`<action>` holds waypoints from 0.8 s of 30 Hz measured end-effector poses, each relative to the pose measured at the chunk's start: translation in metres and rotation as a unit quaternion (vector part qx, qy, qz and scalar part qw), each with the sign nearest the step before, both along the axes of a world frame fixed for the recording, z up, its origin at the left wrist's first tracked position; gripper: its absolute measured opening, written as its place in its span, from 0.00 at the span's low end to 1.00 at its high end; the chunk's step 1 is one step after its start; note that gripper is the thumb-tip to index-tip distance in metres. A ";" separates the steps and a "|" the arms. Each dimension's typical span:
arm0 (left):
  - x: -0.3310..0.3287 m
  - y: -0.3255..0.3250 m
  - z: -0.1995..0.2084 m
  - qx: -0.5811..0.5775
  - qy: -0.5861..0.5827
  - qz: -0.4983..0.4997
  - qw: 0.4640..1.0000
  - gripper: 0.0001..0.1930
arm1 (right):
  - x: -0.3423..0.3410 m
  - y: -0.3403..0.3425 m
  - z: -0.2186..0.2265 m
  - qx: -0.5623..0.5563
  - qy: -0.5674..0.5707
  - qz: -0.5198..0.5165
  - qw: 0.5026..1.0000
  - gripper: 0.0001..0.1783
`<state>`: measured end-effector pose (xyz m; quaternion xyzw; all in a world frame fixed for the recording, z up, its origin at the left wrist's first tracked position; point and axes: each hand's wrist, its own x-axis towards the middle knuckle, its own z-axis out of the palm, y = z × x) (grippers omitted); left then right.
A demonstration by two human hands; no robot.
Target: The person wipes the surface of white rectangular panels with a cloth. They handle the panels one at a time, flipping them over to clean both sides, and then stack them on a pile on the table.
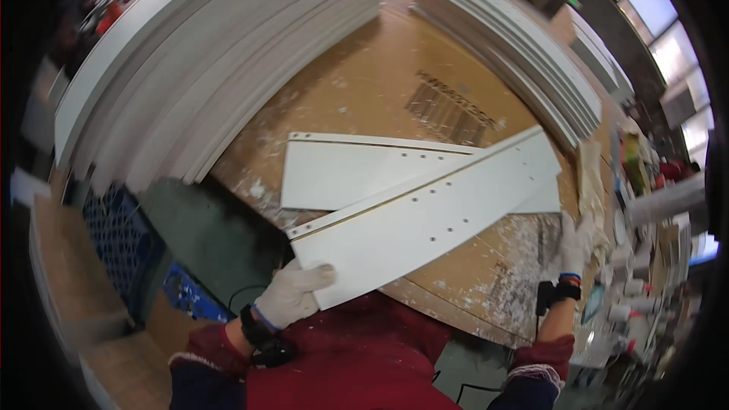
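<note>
My left hand, in a whitish work glove, grips the near left corner of a white panel, thumb on top. This long board has small drilled holes and a groove along its far edge. It lies slanted across a second white panel, which rests flat on the brown cardboard-covered table and is partly hidden. My right hand, also gloved, is at the table's right edge, beside a cream cloth. Its thumb and fingers look apart, and the fingertips seem to touch the cloth.
A tall stack of pale boards stands at the back left, and a lower stack of white boards at the back right. Blue plastic crates sit below on the left. Bottles and clutter fill the right side. White flecks dot the cardboard.
</note>
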<state>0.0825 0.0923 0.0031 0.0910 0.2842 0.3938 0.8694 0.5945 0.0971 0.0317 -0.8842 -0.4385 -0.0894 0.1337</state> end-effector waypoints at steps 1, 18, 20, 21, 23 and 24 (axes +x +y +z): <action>0.004 0.005 0.004 0.026 0.012 -0.030 0.999 0.30 | 0.031 -0.014 -0.011 -0.031 -0.026 0.020 0.999 0.40; 0.009 0.004 -0.006 0.030 -0.045 0.010 0.999 0.30 | -0.177 0.056 0.033 0.093 0.480 0.413 0.768 0.09; 0.005 0.005 -0.004 0.031 -0.025 0.000 0.999 0.29 | -0.255 0.066 0.040 0.048 0.499 0.521 0.691 0.15; 0.004 0.002 -0.009 0.033 -0.028 0.010 0.999 0.27 | -0.287 0.072 0.041 0.043 0.473 0.578 0.664 0.19; 0.003 -0.002 -0.023 0.039 -0.039 0.029 0.998 0.25 | -0.338 0.086 0.056 -0.055 0.378 0.646 0.661 0.24; 0.004 0.000 -0.020 0.060 -0.036 0.019 0.997 0.25 | -0.352 0.088 0.055 -0.035 0.330 0.681 0.653 0.22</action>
